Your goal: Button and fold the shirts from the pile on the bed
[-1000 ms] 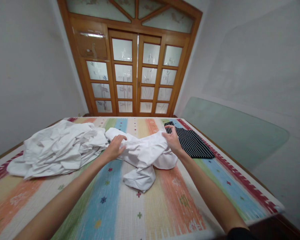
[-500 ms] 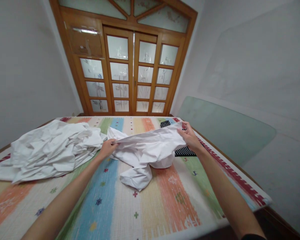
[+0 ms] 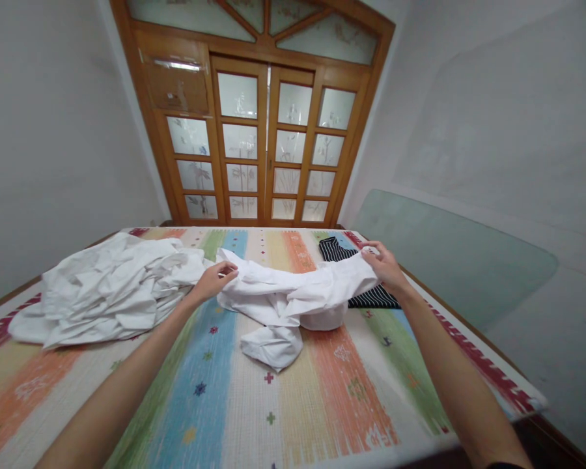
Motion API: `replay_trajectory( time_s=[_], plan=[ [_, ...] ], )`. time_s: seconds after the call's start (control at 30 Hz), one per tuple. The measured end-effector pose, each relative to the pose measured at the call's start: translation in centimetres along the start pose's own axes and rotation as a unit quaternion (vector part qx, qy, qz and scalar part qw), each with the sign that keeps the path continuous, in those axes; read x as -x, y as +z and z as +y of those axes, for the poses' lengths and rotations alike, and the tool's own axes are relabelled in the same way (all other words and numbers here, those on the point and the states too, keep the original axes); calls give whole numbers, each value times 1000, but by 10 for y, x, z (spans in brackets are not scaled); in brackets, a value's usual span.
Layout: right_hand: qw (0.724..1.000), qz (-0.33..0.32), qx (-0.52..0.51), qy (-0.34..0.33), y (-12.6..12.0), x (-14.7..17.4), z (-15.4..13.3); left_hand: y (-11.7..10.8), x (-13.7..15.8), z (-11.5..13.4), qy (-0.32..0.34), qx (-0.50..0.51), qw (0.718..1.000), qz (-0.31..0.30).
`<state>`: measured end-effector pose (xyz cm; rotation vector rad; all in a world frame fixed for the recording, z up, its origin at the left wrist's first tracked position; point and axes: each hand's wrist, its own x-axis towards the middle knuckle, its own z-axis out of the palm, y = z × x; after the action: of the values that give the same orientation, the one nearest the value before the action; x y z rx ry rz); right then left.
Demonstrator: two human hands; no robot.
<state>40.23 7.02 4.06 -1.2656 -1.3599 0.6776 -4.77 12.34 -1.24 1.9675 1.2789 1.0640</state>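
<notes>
While I am watching from afar through the head camera, both of the person's hands are working at a white cloth (image 3: 317,293) in the middle of the bed-like surface. The left hand (image 3: 217,279) is pinching its left end, thumb and fingers closed on the edge. The right hand (image 3: 385,266) is clamping the opposite end, thumb pressing the fabric against the fingers. I am seeing the upper edge sagging a little between them, with loose folds hanging below and one rounded flap (image 3: 273,348) lying nearer the camera, on the striped cover (image 3: 268,430).

On the left, a big crumpled white heap (image 3: 122,293) is resting just beside the left hand; whether it is touching the cloth, I cannot tell. On the right, a black garment with white stripes (image 3: 376,299) is lying behind the raised end, which is hiding part of it. Farther off, I am looking at wooden doors (image 3: 266,140) with glass panes, and a pale green panel (image 3: 454,254) is standing along the right wall (image 3: 508,130).
</notes>
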Motion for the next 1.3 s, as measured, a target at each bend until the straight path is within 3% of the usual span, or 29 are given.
replay_trajectory(
  time_s=[0.23, 0.37, 0.5, 0.67, 0.8, 0.9, 1.03, 1.3],
  plan=[
    [996, -50, 67, -15, -8, 8, -1, 45, -3, -22, 1, -146, 988, -50],
    [990, -99, 97, -19, -20, 15, 1, 54, -4, -31, 38, -164, 983, -67],
    [992, -86, 88, 8, -26, 20, 13, 54, -6, -30, -16, -154, 985, -82],
    [987, -125, 71, 64, -27, 30, 29, 39, -11, -21, 6, -162, 987, 3],
    [979, -175, 102, 29, -22, 30, 31, 13, -19, -7, 46, -178, 977, 112],
    [983, -111, 144, -39, -14, 22, 27, -7, -23, 7, 60, -154, 969, 183],
    [985, 0, 125, -122, 1, 8, 17, -25, -24, 23, 55, -95, 973, 203],
    [963, 94, 179, -178, 19, 0, 1, -46, -13, 35, 108, -149, 951, 249]
  ],
)
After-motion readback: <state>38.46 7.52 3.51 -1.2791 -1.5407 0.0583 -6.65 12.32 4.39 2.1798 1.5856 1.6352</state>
